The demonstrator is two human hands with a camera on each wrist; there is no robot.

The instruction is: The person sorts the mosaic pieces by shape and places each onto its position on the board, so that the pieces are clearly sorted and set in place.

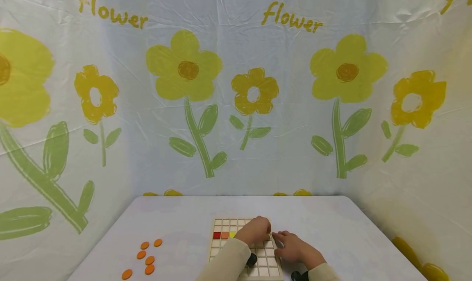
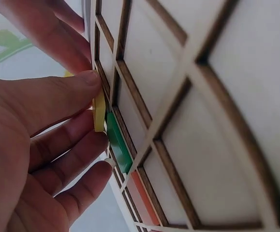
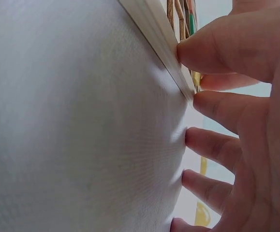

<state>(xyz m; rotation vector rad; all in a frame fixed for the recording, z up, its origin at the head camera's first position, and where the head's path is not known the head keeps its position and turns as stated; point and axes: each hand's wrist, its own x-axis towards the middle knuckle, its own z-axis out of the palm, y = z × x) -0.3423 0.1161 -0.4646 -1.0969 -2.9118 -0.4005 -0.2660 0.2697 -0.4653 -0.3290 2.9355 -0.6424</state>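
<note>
A wooden grid board (image 1: 268,271) lies on the table under both hands. My left hand (image 1: 255,230) reaches over its right side. Thumb and fingers there pinch a yellow tile (image 2: 99,115) on edge, close against the grid beside a green tile (image 2: 119,143). In the head view a red tile (image 1: 216,235) and an orange tile (image 1: 225,235) sit in one row, and the left hand hides the row's right part. At the board's right edge, my right hand (image 1: 296,247) touches the rim with thumb and index finger; its other fingers, spread and fairly straight, meet the table.
Several orange discs (image 1: 141,254) lie scattered on the white table (image 1: 184,209) left of the board. A curtain (image 1: 239,162) printed with flowers surrounds the back and sides. Each wrist carries a black device (image 1: 252,260).
</note>
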